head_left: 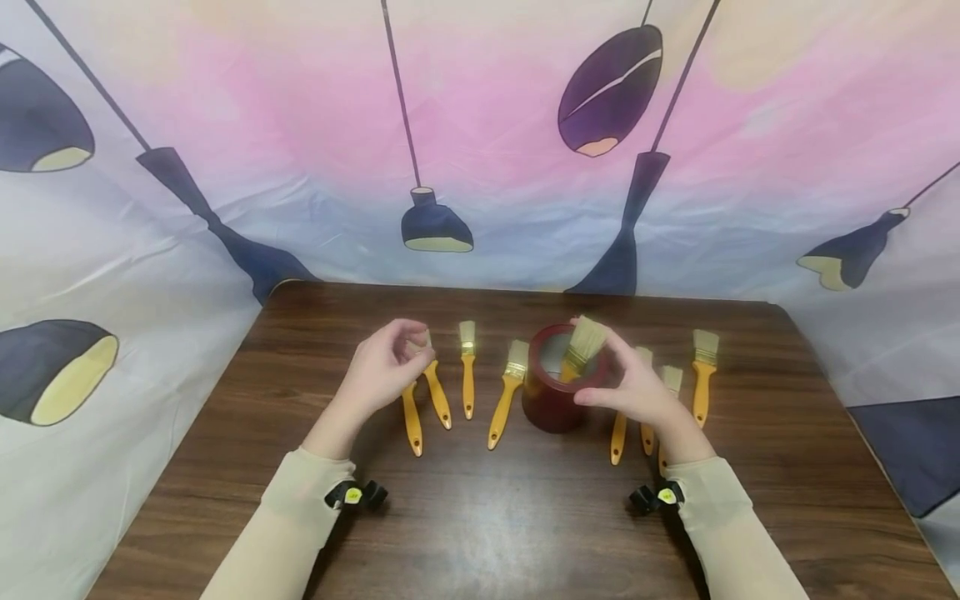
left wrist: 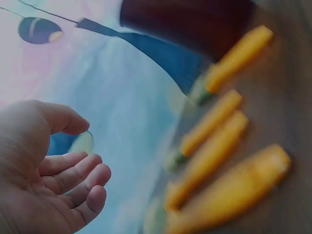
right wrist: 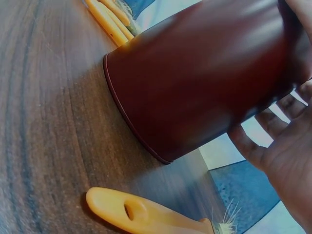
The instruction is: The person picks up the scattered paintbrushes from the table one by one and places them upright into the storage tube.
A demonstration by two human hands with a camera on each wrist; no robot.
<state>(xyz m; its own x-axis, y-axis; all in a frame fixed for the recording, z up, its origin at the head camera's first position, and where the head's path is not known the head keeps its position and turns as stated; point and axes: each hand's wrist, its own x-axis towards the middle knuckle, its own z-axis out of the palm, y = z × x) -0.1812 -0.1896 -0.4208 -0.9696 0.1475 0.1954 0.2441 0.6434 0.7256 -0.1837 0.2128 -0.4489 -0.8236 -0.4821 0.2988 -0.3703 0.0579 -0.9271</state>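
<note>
Paintbrush, bristles up, stood in dark red cup at table centre; right hand loosely spread beside it, apparently just placing it. Left hand hovered, relaxed and empty, over flat brushes; judged next: pinch one handle.

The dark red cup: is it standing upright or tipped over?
Upright. The cup rests on its base on the table, open mouth up, with one brush standing inside, bristles up.
</note>
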